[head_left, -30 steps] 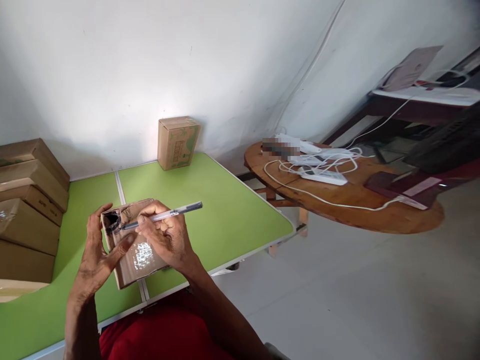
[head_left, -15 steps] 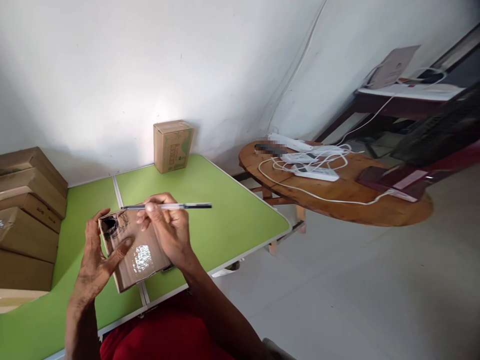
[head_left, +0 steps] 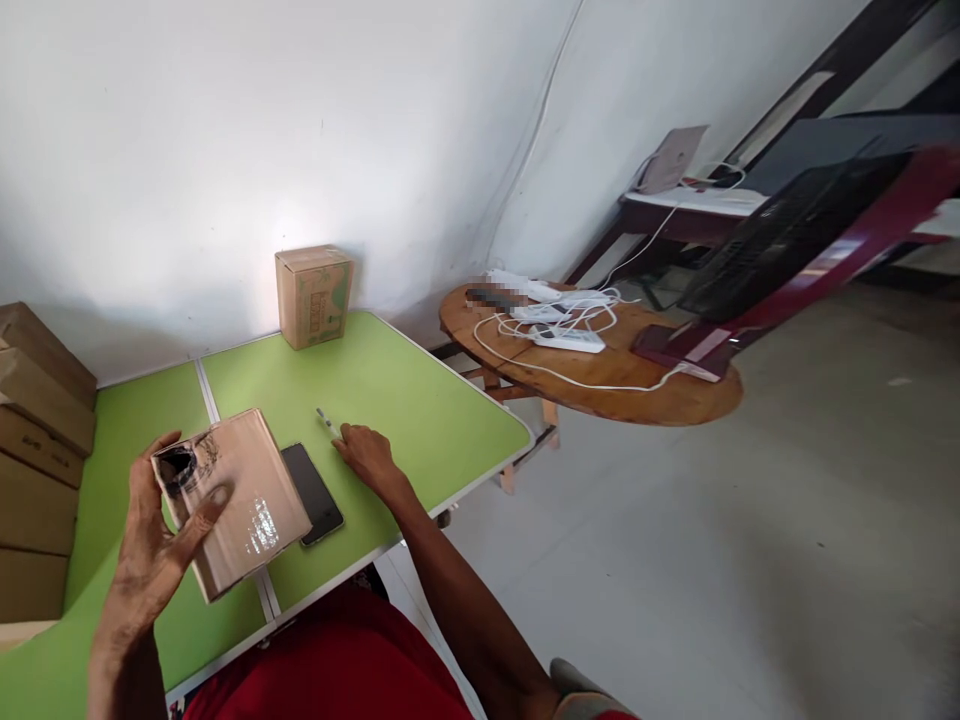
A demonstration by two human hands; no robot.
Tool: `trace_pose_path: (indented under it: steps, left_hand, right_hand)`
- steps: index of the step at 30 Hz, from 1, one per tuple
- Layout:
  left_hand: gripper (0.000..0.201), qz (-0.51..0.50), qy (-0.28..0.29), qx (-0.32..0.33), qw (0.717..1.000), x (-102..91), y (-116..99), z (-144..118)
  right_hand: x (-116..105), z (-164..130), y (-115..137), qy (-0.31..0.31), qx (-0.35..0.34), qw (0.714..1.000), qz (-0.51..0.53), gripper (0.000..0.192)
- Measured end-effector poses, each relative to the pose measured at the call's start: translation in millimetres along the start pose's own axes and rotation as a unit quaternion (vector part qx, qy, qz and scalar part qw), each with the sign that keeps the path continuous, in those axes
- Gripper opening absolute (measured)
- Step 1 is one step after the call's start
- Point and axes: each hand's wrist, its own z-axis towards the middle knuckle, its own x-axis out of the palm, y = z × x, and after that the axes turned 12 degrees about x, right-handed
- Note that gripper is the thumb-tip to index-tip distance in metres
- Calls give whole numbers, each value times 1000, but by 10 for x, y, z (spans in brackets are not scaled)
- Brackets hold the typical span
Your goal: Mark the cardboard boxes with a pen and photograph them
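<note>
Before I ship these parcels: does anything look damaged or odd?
Yes. The taped cardboard box in the left hand has a dark, ragged-looking black patch at its upper corner, either a hole or heavy ink. The right hand rests by a pen.

Bright daylight; hot glare on wall (head_left: 300,215); tape sheen on box (head_left: 232,500); right edge motion-blurred, skewed.

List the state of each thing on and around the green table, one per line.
Taped brown cardboard box: held up in the left hand, black scribble at one corner.
Grey pen: lying on the green folding table, right hand touching it.
Black phone: flat, screen dark.
Small printed carton: upright, closed.
Stacked brown cartons: closed.
</note>
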Motion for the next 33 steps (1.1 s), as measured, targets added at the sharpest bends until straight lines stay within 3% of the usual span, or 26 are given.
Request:
trace_pose_path:
  steps: [3, 7, 10, 14, 18, 21, 25, 28, 29, 31, 33]
  left_hand:
    - [104, 1, 1, 7, 1000, -4, -34, -2]
    - [99, 14, -2, 4, 1000, -14, -107, -4]
    - [99, 18, 4, 0, 1000, -21, -130, -3]
    - [95, 22, 0, 9, 1000, -25, -107, -4]
    - [98, 19, 2, 4, 1000, -34, -97, -14]
    - [100, 22, 4, 3, 1000, -39, -109, -24]
    - [99, 18, -3, -2, 1000, -36, -82, -26]
    - [98, -2, -6, -4, 1000, -40, -23, -28]
    - [97, -6, -9, -4, 1000, -43, -2, -31]
    - [93, -7, -14, -3, 1000, -48, 28, -39]
    - [87, -5, -17, 0, 1000, -48, 38, -52]
  right_hand:
    - [132, -2, -23, 19, 0, 1000, -14, 26]
    - [114, -79, -52, 16, -5, 1000, -10, 27]
    - [126, -285, 2, 8, -16, 1000, 4, 32]
    - [318, -639, 151, 33, -24, 998, 49, 52]
    - [501, -745, 229, 65, 7, 990, 126, 58]
    - [546, -684, 216, 89, 10, 982, 166, 53]
    - [577, -686, 134, 149, -14, 956, 253, 30]
    - [591, -781, -39, 201, -41, 921, 332, 21]
    - [585, -821, -123, 233, -44, 896, 376, 24]
    - [545, -908, -310, 317, -32, 805, 501, 42]
    - [452, -1004, -476, 376, -11, 685, 624, 64]
